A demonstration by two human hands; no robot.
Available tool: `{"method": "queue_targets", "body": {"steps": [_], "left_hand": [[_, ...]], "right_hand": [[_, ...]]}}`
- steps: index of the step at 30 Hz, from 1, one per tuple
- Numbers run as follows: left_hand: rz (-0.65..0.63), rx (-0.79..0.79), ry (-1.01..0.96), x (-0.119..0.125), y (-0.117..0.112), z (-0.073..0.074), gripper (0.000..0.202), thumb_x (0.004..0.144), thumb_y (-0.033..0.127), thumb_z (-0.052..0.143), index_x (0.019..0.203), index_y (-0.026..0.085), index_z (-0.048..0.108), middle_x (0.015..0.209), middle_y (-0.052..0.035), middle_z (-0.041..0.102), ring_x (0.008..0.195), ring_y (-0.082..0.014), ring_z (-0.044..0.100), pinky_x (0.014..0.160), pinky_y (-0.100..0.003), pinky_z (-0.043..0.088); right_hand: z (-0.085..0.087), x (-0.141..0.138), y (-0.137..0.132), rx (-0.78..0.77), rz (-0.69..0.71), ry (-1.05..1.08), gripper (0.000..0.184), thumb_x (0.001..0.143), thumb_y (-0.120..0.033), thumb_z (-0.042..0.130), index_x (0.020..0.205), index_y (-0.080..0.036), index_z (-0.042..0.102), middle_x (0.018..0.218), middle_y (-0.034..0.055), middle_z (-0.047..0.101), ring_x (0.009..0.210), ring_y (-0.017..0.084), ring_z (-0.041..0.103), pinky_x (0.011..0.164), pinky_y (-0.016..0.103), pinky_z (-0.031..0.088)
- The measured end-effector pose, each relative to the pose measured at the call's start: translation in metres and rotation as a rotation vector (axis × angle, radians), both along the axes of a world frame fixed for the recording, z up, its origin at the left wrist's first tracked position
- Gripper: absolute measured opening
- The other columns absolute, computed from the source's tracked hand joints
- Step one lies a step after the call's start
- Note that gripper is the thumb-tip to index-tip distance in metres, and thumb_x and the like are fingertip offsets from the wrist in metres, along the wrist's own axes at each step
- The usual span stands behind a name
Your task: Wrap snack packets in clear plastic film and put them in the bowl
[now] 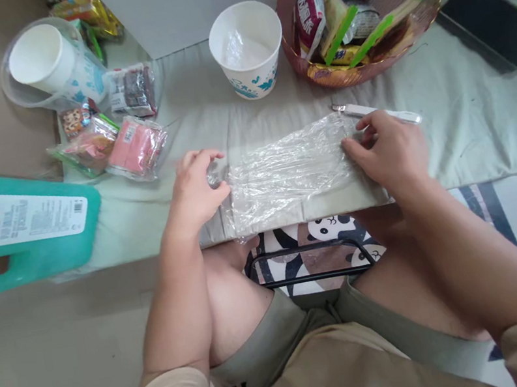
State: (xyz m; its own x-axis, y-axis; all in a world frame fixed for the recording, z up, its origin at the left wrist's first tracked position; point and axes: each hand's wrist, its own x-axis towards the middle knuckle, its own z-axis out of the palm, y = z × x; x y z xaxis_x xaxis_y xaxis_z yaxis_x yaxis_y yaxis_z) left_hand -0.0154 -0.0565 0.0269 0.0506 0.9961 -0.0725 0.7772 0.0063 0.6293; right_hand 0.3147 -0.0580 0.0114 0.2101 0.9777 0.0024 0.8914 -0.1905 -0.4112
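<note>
A crinkled sheet of clear plastic wrap [287,172] lies flat on the pale green mat [474,118] in front of me. My left hand [195,187] rests on the wrap's left end, fingers curled and pinching its bunched edge. My right hand [388,152] presses on the wrap's right end with fingers bent down onto it. A white craft knife [376,111] lies just beyond my right hand, not held. A white paper cup [246,47] with blue print stands behind the wrap.
A pink ribbed bowl [424,0] full of snack packets sits at the back right. Wrapped snacks [134,148] and a clear jug holding a paper cup [48,63] lie at the back left. A teal stool [21,226] stands on the left, a dark tablet [493,25] on the right.
</note>
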Motion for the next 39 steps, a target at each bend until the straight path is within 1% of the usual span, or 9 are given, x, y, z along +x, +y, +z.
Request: {"method": "queue_targets", "body": {"steps": [5, 9, 14, 17, 22, 28, 31, 34, 39], "left_hand": [[-0.082, 0.021, 0.048, 0.016, 0.002, 0.002, 0.043, 0.078, 0.012, 0.065, 0.118, 0.027, 0.068, 0.118, -0.0078, 0.067, 0.121, -0.0329, 0.055, 0.114, -0.049, 0.038], [-0.075, -0.026, 0.074, 0.029, 0.004, 0.003, 0.044, 0.078, 0.023, 0.073, 0.122, 0.024, 0.065, 0.102, -0.0061, 0.070, 0.109, -0.0300, 0.058, 0.106, -0.046, 0.042], [-0.063, -0.110, -0.160, 0.028, 0.005, 0.002, 0.041, 0.076, 0.014, 0.066, 0.116, 0.024, 0.064, 0.080, 0.0031, 0.059, 0.077, -0.0155, 0.057, 0.082, -0.030, 0.048], [-0.028, -0.121, -0.255, 0.027, 0.006, 0.001, 0.041, 0.073, 0.013, 0.065, 0.113, 0.023, 0.064, 0.084, 0.0032, 0.056, 0.072, -0.0121, 0.053, 0.076, -0.027, 0.048], [0.122, -0.110, -0.413, 0.026, 0.009, -0.003, 0.045, 0.067, 0.009, 0.061, 0.109, 0.024, 0.063, 0.097, 0.0001, 0.057, 0.065, -0.0094, 0.049, 0.058, -0.023, 0.042], [0.296, -0.104, -0.342, 0.014, 0.010, -0.011, 0.047, 0.060, 0.002, 0.058, 0.102, 0.023, 0.063, 0.092, 0.0008, 0.056, 0.057, -0.0080, 0.045, 0.048, -0.022, 0.035], [0.241, -0.096, -0.260, 0.006, 0.008, -0.013, 0.044, 0.061, 0.004, 0.060, 0.100, 0.023, 0.065, 0.088, 0.0013, 0.059, 0.059, -0.0087, 0.048, 0.053, -0.023, 0.040], [0.140, 0.123, -0.201, 0.004, 0.006, -0.009, 0.036, 0.063, 0.006, 0.060, 0.096, 0.021, 0.068, 0.088, -0.0005, 0.065, 0.074, -0.0132, 0.058, 0.066, -0.026, 0.049], [-0.326, 0.271, -0.304, 0.025, -0.004, 0.001, 0.019, 0.076, 0.010, 0.054, 0.082, 0.021, 0.068, 0.088, -0.0025, 0.073, 0.086, -0.0173, 0.068, 0.083, -0.033, 0.056]], "right_hand": [[0.005, -0.006, -0.006, 0.141, 0.041, -0.065, 0.043, 0.086, -0.034, 0.060, 0.127, -0.025, 0.062, 0.125, 0.0167, 0.063, 0.111, 0.036, 0.061, 0.081, 0.044, 0.046], [0.014, -0.012, -0.014, 0.287, 0.119, -0.080, 0.037, 0.090, -0.027, 0.054, 0.125, -0.022, 0.065, 0.122, 0.0192, 0.060, 0.119, 0.039, 0.057, 0.094, 0.052, 0.045], [0.008, -0.032, -0.037, 0.441, 0.633, 0.008, 0.022, 0.096, -0.035, 0.052, 0.107, -0.026, 0.068, 0.107, 0.0108, 0.069, 0.101, 0.029, 0.065, 0.090, 0.046, 0.047], [-0.002, -0.056, -0.057, 0.468, 0.918, 0.006, 0.028, 0.098, -0.038, 0.055, 0.119, -0.024, 0.067, 0.122, 0.0101, 0.072, 0.117, 0.028, 0.064, 0.098, 0.043, 0.046], [-0.017, -0.085, -0.076, 0.421, 0.868, -0.117, 0.040, 0.098, -0.016, 0.052, 0.137, -0.024, 0.060, 0.141, 0.0092, 0.066, 0.133, 0.028, 0.056, 0.106, 0.042, 0.039], [-0.019, -0.091, -0.073, 0.352, 0.870, -0.152, 0.040, 0.096, -0.023, 0.058, 0.137, -0.019, 0.059, 0.127, 0.0108, 0.070, 0.123, 0.029, 0.056, 0.104, 0.044, 0.036], [-0.020, -0.093, -0.073, 0.395, 0.844, -0.196, 0.026, 0.095, -0.026, 0.061, 0.121, -0.025, 0.066, 0.105, 0.0082, 0.070, 0.104, 0.026, 0.059, 0.097, 0.044, 0.036], [-0.022, -0.090, -0.072, 0.471, 0.895, -0.132, 0.007, 0.096, -0.024, 0.061, 0.098, -0.023, 0.067, 0.106, 0.0074, 0.070, 0.111, 0.026, 0.060, 0.101, 0.044, 0.034], [-0.021, -0.069, -0.062, 0.475, 1.115, 0.117, 0.013, 0.099, -0.021, 0.055, 0.095, -0.019, 0.067, 0.115, 0.0079, 0.074, 0.124, 0.025, 0.062, 0.105, 0.042, 0.037]]}}
